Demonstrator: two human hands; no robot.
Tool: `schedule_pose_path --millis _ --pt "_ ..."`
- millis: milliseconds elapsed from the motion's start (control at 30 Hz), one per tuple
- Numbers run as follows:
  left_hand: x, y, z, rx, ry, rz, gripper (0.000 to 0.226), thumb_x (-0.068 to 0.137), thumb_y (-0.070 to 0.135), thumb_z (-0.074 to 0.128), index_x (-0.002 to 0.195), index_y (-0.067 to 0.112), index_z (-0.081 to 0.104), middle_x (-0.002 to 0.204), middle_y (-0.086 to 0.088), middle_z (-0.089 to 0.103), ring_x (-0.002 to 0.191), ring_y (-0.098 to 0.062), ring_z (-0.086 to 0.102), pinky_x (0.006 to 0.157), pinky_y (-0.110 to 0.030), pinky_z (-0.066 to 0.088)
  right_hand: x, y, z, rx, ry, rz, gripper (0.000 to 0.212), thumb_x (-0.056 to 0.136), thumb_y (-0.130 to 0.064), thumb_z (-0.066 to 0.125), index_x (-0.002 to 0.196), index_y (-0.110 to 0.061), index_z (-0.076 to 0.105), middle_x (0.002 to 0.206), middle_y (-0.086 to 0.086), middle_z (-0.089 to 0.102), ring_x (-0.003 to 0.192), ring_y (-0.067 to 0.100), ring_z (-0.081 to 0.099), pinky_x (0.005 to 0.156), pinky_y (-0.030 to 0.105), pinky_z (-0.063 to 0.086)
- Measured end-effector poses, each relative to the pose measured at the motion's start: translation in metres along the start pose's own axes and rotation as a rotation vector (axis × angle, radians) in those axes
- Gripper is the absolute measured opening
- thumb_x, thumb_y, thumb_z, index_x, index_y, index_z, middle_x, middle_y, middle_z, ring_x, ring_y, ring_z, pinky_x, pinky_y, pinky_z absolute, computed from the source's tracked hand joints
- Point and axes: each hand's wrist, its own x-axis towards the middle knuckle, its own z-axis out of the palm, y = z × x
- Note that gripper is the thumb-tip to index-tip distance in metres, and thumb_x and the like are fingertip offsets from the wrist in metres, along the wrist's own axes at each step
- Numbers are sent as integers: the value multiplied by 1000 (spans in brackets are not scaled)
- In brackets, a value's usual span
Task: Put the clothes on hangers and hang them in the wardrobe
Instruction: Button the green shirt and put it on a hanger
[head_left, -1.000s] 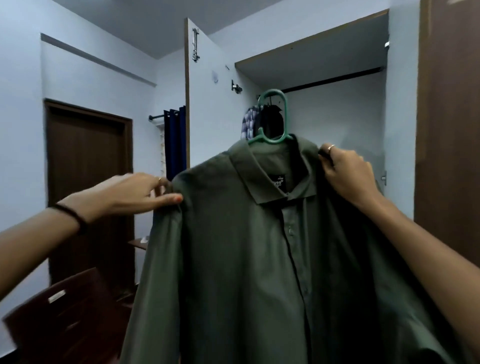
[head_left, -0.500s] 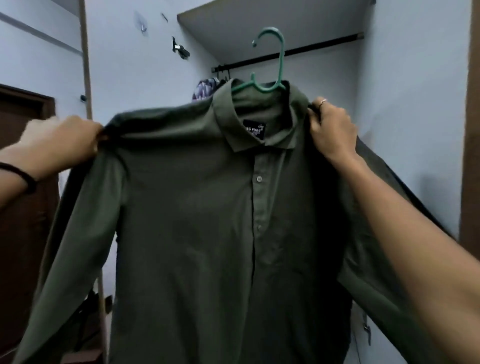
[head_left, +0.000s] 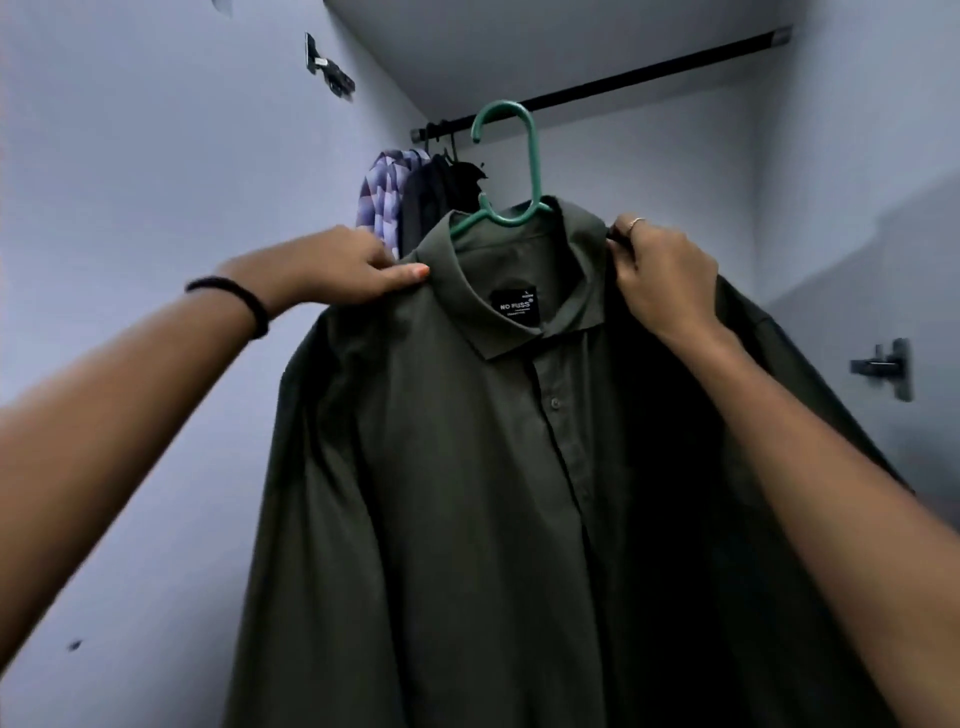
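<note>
A dark green button shirt (head_left: 467, 467) hangs on a green plastic hanger (head_left: 511, 171), held up in front of me inside the wardrobe. My left hand (head_left: 348, 270) pinches the shirt's left shoulder beside the collar. My right hand (head_left: 657, 275) grips the right shoulder at the collar's edge, a ring on one finger. The hanger's hook rises in front of the black wardrobe rod (head_left: 649, 80) and is not over it. The hanger's arms are hidden inside the shirt.
A purple checked shirt (head_left: 387, 192) and dark clothes (head_left: 441, 192) hang at the rod's left end. The wardrobe's pale walls close in on both sides. A metal hinge (head_left: 885, 366) sits on the right wall, another fitting (head_left: 332, 67) high on the left.
I have stepped closer into the wardrobe and the shirt has risen toward the rod. My left hand has slid from the outer shoulder inward to the collar.
</note>
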Motion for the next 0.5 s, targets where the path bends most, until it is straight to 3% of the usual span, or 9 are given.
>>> schedule_pose_path --millis 100,267,333,400,500 --pt "49 -21 46 -201 89 106 55 98 48 38 87 -1 60 78 -13 60 76 -25 54 72 -34 41 29 16 37 -64 9 -41 25 98 -30 44 111 -15 60 103 22 65 97 45 57 67 39 33" --pt "133 -60 96 -287 238 174 48 100 42 42 90 -1 60 88 -15 65 86 -29 59 84 -44 46 86 47 92 -104 65 -72 21 97 -26 45 106 -15 60 99 23 64 92 46 57 65 39 36" --pt "162 -67 105 -356 325 203 42 101 35 43 92 -2 61 90 -14 65 87 -29 59 84 -42 45 104 53 112 -106 87 -79 21 97 -25 44 106 -15 60 98 22 65 91 45 57 65 40 39" --pt "192 -72 111 -404 433 192 37 101 30 44 83 1 58 81 -10 60 81 -26 55 75 -34 41 124 55 138 -121 125 -77 23 97 -25 44 109 -13 60 99 23 65 93 45 58 70 43 41" --pt "242 -81 117 -402 528 113 37 101 32 45 70 13 50 68 -1 50 79 -26 50 69 -31 33 151 57 182 -222 150 -45 31 99 -30 42 118 -14 59 112 18 62 109 38 52 93 49 35"
